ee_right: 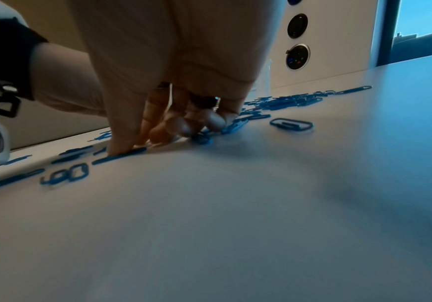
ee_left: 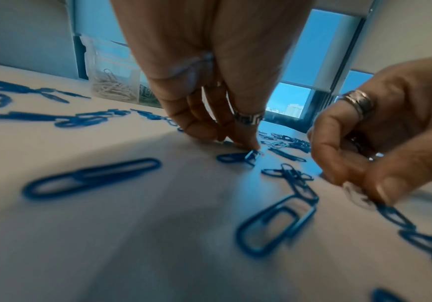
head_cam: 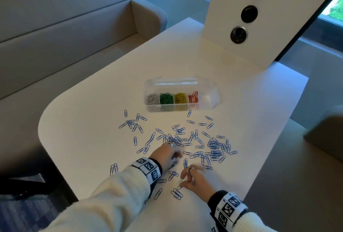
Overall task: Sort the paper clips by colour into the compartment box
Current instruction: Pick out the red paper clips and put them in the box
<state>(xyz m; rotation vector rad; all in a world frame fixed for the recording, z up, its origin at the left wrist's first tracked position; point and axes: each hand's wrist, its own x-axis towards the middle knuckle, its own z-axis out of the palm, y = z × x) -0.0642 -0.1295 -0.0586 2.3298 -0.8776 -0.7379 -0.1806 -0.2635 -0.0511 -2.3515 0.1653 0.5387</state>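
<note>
Many blue paper clips (head_cam: 185, 144) lie scattered over the white table (head_cam: 89, 120). Behind them stands the clear compartment box (head_cam: 207, 98), holding white, green, yellow and red clips in separate cells; its right-hand cell looks empty. My left hand (head_cam: 176, 157) has its fingers curled down, tips pinching at a blue clip (ee_left: 236, 158) on the table. My right hand (head_cam: 182, 181) is just right of it, thumb and finger pinching a blurred, pale-looking paper clip (ee_left: 355, 195) low over the surface. In the right wrist view the thumb (ee_right: 121, 143) touches the table beside a blue clip (ee_right: 119, 157).
A white upright panel (head_cam: 232, 0) with round dark sockets stands at the table's far right. A beige bench (head_cam: 65, 27) runs along the left, beyond the table's rounded corner. Bare tabletop lies left of the clips and right of the box.
</note>
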